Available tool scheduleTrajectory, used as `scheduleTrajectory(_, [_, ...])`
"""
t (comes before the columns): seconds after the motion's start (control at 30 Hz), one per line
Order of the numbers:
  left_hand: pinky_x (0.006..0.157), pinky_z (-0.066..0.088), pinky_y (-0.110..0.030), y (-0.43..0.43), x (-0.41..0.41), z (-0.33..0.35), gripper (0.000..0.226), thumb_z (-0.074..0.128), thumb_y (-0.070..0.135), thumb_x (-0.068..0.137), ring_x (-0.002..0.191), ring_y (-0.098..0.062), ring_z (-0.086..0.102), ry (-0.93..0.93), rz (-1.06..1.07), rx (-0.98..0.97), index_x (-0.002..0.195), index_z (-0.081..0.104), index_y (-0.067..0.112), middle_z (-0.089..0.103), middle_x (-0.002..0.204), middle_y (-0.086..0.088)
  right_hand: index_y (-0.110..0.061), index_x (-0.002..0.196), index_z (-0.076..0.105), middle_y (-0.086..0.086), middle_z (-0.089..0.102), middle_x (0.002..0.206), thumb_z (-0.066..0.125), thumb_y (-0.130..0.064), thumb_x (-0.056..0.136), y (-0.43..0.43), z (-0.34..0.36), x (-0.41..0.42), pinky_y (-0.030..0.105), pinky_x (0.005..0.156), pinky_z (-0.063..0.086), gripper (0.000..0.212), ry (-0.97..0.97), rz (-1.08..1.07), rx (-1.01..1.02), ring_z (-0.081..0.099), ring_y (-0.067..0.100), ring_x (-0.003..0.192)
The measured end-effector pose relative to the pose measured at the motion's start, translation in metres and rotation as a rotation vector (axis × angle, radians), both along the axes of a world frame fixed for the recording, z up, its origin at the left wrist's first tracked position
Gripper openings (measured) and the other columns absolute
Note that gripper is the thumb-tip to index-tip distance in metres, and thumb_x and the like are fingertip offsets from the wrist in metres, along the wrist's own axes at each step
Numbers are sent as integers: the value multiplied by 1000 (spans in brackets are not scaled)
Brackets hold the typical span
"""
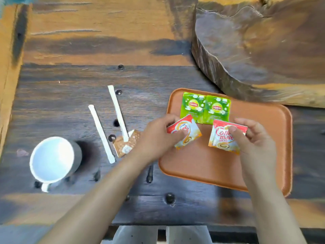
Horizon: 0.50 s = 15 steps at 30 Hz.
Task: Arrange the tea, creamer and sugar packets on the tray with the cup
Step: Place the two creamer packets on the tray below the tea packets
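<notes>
An orange tray [202, 166] lies on the dark wooden table. Two green tea packets [205, 107] lie side by side at its far edge. My left hand [156, 138] pinches a red-and-white creamer packet [189, 136] over the tray's left side. My right hand [255, 143] holds a second creamer packet [223, 138] over the tray's middle. Off the tray to the left lie two white sugar sticks [102, 134] [118, 112] and brown sugar packets [125, 146]. A white cup [52, 159] stands at the far left, handle toward me.
A thick slab of rough wood [255, 43] rises behind the tray at the back right. A raised wooden rim [8, 76] borders the table's left side. Dark bolt holes dot the tabletop. My light trousers show below the near edge.
</notes>
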<state>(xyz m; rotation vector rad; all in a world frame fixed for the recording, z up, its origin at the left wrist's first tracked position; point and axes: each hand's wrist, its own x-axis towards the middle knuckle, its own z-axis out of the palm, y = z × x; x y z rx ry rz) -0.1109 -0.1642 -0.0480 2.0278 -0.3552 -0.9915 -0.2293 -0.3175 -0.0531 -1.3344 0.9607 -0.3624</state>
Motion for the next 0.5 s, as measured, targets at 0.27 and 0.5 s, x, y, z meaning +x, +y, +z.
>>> scheduleTrajectory(0.27, [58, 31, -16, -38, -20, -11, 23, 64, 19, 82, 81, -17, 53, -276, -207, 198, 105, 65, 14, 60, 89, 0, -28, 86, 61, -17, 69, 64, 59, -2, 86, -10, -19, -27, 14, 54, 47, 26, 77, 26, -42, 59, -5, 58])
scheduleTrajectory(0.5, [89, 33, -26, -28, -44, -31, 40, 62, 21, 81, 110, -23, 46, -696, -182, 261, 119, 54, 16, 55, 119, -7, -30, 86, 63, 0, 70, 82, 60, -3, 85, -8, -32, -29, 32, 66, 50, 27, 128, 83, -80, 62, 10, 68])
